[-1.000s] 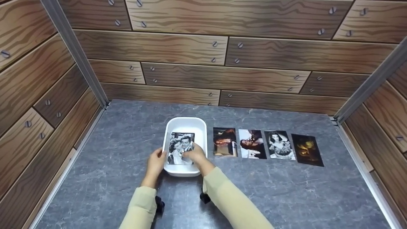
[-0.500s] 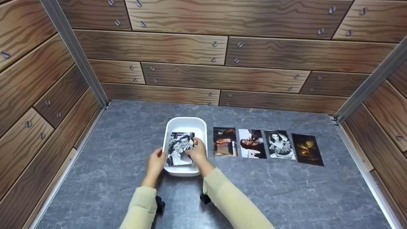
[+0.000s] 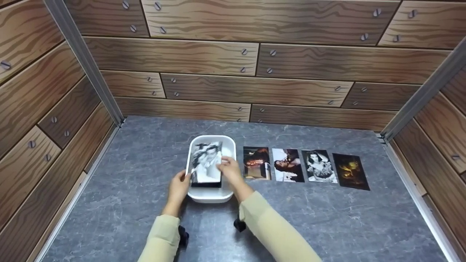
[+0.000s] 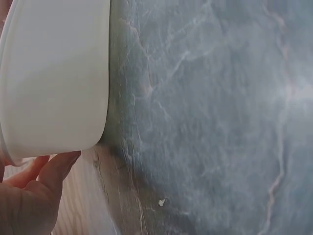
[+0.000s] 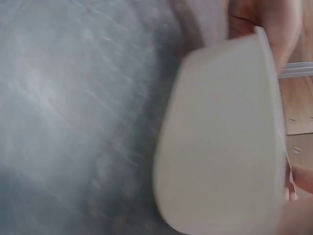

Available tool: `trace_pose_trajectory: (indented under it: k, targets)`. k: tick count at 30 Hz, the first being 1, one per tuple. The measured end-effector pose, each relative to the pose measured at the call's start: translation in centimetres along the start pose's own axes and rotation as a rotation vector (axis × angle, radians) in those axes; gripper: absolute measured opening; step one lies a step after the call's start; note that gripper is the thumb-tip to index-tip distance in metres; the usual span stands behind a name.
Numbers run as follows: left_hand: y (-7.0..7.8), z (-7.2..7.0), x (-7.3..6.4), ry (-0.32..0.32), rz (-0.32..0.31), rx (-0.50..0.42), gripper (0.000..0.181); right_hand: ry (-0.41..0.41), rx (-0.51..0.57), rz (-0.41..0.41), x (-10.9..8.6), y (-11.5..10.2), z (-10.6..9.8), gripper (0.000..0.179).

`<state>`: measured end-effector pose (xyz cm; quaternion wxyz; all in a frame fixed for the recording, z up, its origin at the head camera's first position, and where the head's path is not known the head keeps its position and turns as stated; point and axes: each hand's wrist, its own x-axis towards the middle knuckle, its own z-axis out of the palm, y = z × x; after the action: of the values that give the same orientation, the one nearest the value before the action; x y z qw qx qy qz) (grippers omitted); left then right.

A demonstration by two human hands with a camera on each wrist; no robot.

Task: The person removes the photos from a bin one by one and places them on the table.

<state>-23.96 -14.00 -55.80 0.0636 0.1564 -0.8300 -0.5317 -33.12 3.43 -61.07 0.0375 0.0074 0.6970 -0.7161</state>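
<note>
In the head view, a white plastic tray (image 3: 211,199) with rounded corners stands on the table. My left hand (image 3: 178,189) grips its left rim; the left wrist view shows fingertips (image 4: 61,169) against the outer wall. My right hand (image 3: 235,176) pinches the right edge of a black-and-white photo (image 3: 206,165) of a couple, which is tilted and blurred above the tray's floor. Below its lower edge shows a dark strip (image 3: 206,185), apparently another photo in the tray. In the right wrist view, the tray's wall (image 5: 220,142) hides most of the photo.
Right of the tray several photos lie in a row: a reddish-brown one (image 3: 257,163), a dark-haired figure (image 3: 287,165), a black-and-white portrait (image 3: 319,166) and a dark golden one (image 3: 351,171). Wood-patterned walls (image 3: 211,58) enclose the grey marbled table (image 3: 327,222).
My right hand has lifted the couple photo and moved it away from me and up, uncovering the dark strip beneath. The left hand stays on the tray's rim.
</note>
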Motion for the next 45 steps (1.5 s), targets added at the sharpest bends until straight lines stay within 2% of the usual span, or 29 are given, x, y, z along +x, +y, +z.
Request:
trace_pose_trajectory:
  k: [2, 4, 6, 7, 11, 13, 14, 15, 18, 22, 27, 29, 33, 39, 42, 45]
  targets:
    - [0.0, 0.0, 0.0, 0.001, 0.011, 0.001, 0.039, 0.040, 0.025, 0.015, -1.6, -3.4, -0.9, 0.033]
    - [-0.1, 0.0, -0.1, 0.006, 0.020, 0.005, 0.038, 0.076, 0.032, 0.075, -3.7, -7.5, -2.0, 0.038]
    - [-0.2, 0.0, -0.1, 0.006, 0.018, 0.010, 0.038, 0.103, 0.060, 0.076, -4.9, -9.7, -3.4, 0.039]
    - [-0.3, 0.0, -0.2, 0.007, 0.016, 0.014, 0.038, 0.068, 0.101, 0.008, -4.4, -8.8, -4.9, 0.036]
    - [-0.5, 0.1, -0.3, 0.011, 0.014, 0.019, 0.038, 0.054, 0.121, -0.001, -5.0, -8.9, -9.6, 0.034]
    - [-0.5, 0.1, -0.3, 0.013, 0.016, 0.016, 0.038, 0.053, 0.091, 0.036, -5.7, -8.9, -12.0, 0.035]
    - [-0.5, 0.1, -0.3, 0.015, 0.015, 0.013, 0.038, 0.075, 0.059, 0.102, -6.8, -10.0, -12.7, 0.037]
    - [-0.4, 0.1, -0.4, 0.017, 0.017, 0.012, 0.038, 0.068, 0.055, 0.129, -7.3, -9.9, -13.7, 0.037]
    - [-0.4, 0.1, -0.4, 0.017, 0.015, 0.010, 0.037, 0.044, -0.001, 0.173, -8.7, -9.2, -16.3, 0.038]
    - [-0.3, 0.0, -0.4, 0.019, 0.021, 0.007, 0.037, -0.027, -0.065, 0.235, -10.5, -7.3, -18.6, 0.043]
    - [-0.3, -0.1, -0.5, 0.021, 0.017, 0.013, 0.038, -0.078, -0.122, 0.332, -12.7, -5.1, -19.7, 0.047]
    - [-0.3, -0.1, -0.5, 0.016, 0.008, 0.021, 0.038, -0.095, -0.134, 0.346, -13.5, -4.4, -19.7, 0.046]
    - [-0.3, 0.0, -0.4, 0.012, 0.004, 0.023, 0.039, -0.152, -0.143, 0.325, -14.4, -3.4, -19.4, 0.041]
    - [-0.1, 0.1, -0.3, 0.015, 0.006, 0.004, 0.038, -0.183, -0.091, 0.319, -14.8, -2.4, -19.1, 0.025]
    - [-0.1, 0.1, -0.3, 0.016, 0.007, 0.003, 0.038, -0.178, -0.101, 0.323, -15.0, -2.3, -18.9, 0.020]
    - [0.0, 0.0, -0.2, 0.017, 0.007, 0.005, 0.038, -0.139, -0.174, 0.309, -15.2, -2.4, -18.5, 0.020]
